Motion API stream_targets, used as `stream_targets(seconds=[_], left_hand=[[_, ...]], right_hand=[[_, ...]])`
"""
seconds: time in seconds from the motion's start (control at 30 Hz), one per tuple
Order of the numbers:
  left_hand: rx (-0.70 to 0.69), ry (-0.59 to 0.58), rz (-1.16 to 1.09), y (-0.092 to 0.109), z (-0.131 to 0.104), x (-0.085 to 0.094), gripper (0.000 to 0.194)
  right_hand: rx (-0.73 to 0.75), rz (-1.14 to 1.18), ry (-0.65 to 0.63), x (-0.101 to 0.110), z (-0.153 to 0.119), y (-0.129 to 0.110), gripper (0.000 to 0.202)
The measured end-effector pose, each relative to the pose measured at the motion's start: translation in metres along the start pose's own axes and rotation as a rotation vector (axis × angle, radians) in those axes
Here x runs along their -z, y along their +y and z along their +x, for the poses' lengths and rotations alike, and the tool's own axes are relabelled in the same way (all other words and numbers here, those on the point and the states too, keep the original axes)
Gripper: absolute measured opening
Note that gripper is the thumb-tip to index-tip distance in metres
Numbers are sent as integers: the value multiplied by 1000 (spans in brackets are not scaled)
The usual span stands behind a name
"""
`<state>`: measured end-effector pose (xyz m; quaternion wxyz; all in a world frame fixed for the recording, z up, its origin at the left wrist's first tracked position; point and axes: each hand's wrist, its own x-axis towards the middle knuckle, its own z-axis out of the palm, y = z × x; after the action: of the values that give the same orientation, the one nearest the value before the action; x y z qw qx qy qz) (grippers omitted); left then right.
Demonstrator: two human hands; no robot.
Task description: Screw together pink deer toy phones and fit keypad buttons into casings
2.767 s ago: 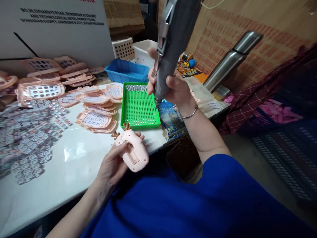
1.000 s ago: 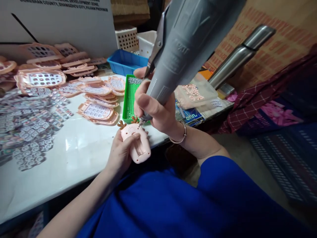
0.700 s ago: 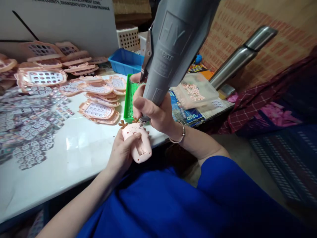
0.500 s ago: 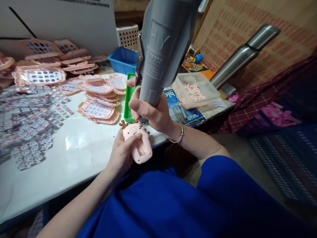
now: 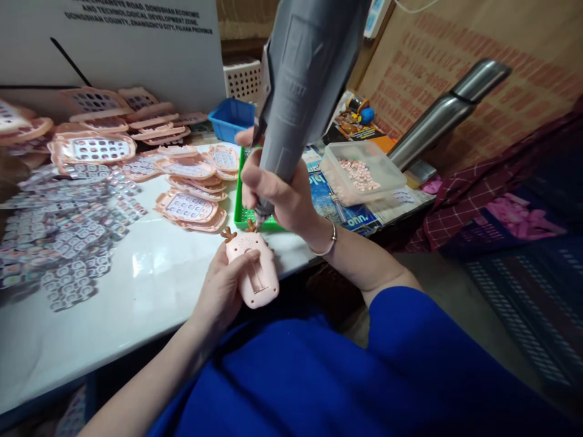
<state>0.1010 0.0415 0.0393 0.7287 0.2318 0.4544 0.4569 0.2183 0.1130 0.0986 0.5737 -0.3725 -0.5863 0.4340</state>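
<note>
In the head view, the left hand (image 5: 221, 282) grips a pink toy body (image 5: 266, 270) at the near edge of the bench (image 5: 150, 291), its thumb pressed on the back by a long recess. The body's long axis runs away from the person, its brown antlers (image 5: 229, 233) at the far end, leaning slightly left. The right hand (image 5: 285, 197) is wrapped around a grey power driver (image 5: 296, 97) that slopes down and left toward that antlered end. The relation that counts is at the driver's tip, just beside the right-hand antler and near the upper-right hole (whether it touches cannot be told). The left hand is nearer, in contact with the body; the right sits beyond, before a green tray (image 5: 237, 212).
</note>
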Motion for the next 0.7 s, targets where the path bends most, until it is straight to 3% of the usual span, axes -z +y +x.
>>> stream_targets(seconds=[0.1,0.27,0.43,0.7], left_hand=[[59,-12,-5,6,-4,7,50],[82,-34,-71,13,-6,15,46],[68,-39,-99,12,-3,18,43],[57,-58,-104,11,-2,18,44]], right_hand=[[83,15,59,-4,25,11,50],[70,-4,120,-11,57,44,41],[27,-73,141,-12,61,60,37],[-2,-96,121,-13,58,60,47]])
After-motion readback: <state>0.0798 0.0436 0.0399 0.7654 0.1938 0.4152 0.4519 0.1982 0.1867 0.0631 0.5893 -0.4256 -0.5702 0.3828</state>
